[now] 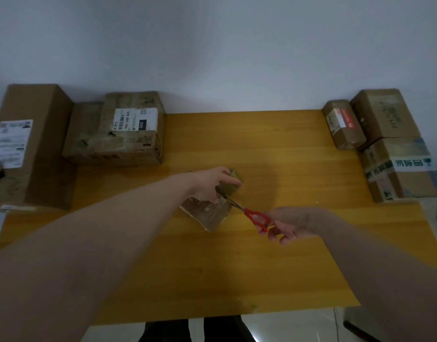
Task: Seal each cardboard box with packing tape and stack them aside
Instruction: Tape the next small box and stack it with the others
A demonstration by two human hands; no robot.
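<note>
Red-handled scissors (pixel 252 214) sit gripped in my right hand (pixel 290 224), blades at the tape roll (pixel 228 185) my left hand (pixel 210 185) grasps above a small cardboard box (pixel 206 213) mid-table (pixel 274 267). Labelled boxes (pixel 131 129) sit far left, taped ones (pixel 395 166) far right.

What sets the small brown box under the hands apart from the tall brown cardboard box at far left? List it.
1. The small brown box is far smaller than the tall brown cardboard box.
2. The small one lies mid-table below the left hand; the tall one stands at the table's left edge.
3. The tall one shows a white label; the small one shows none.
Both are brown cardboard.
</note>
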